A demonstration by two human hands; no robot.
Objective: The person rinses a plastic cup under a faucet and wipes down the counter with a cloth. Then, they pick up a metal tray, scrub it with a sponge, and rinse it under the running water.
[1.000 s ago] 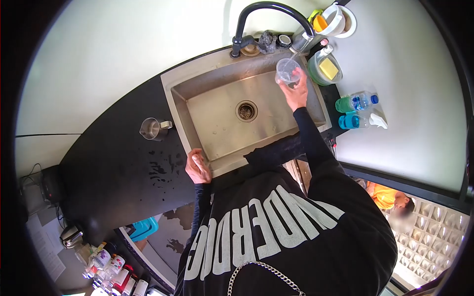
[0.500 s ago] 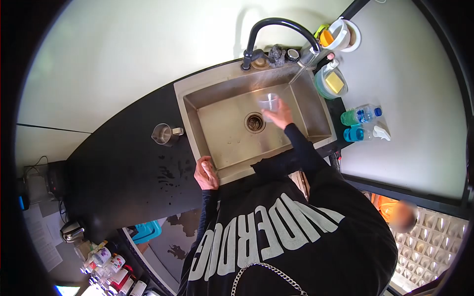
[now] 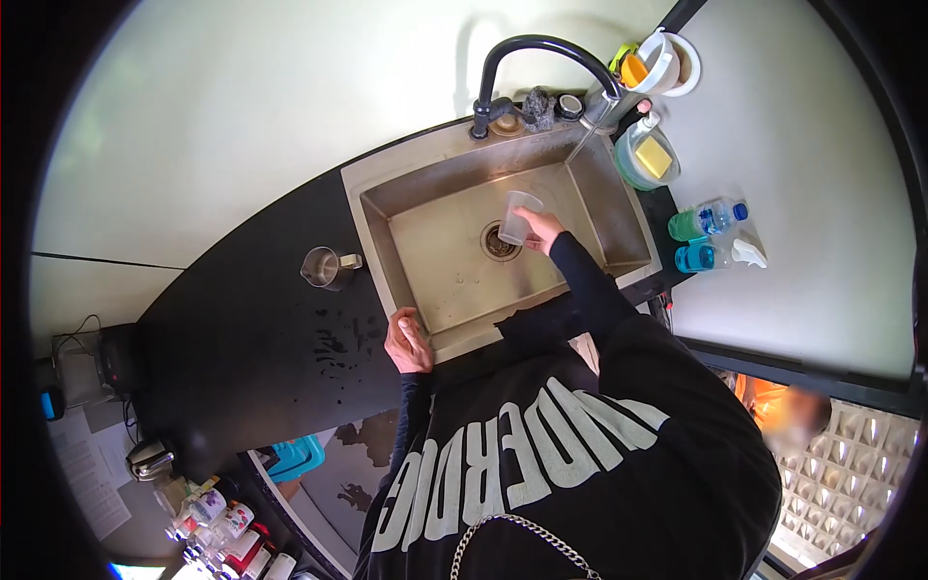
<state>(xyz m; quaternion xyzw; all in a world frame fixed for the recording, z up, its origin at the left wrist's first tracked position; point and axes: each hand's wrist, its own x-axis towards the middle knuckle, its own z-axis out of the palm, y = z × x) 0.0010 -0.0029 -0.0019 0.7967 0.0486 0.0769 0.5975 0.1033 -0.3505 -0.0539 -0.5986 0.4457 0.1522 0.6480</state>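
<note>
The clear cup (image 3: 515,220) is tilted over the black counter's (image 3: 242,338) sink (image 3: 440,266), a faucet (image 3: 541,42) running at the sink's far edge, the right hand (image 3: 538,230) clasping the cup in its grip, the left hand (image 3: 408,343) at the sink's near left corner, its grip impossible to tell, and a metal jug (image 3: 325,269) left of the sink.

Partly covered by right hand (image 3: 543,231), indistinct within: clear cup (image 3: 511,224). Partly behind cup: sink drain (image 3: 492,246). Cut off by lower edge: black shirt (image 3: 638,493) and neck chain (image 3: 527,526). Blurred at head, only partly in view: person in orange (image 3: 767,398). Too small to read: print on papers (image 3: 89,478), far left; labels on bottles (image 3: 240,544), lower left.
</note>
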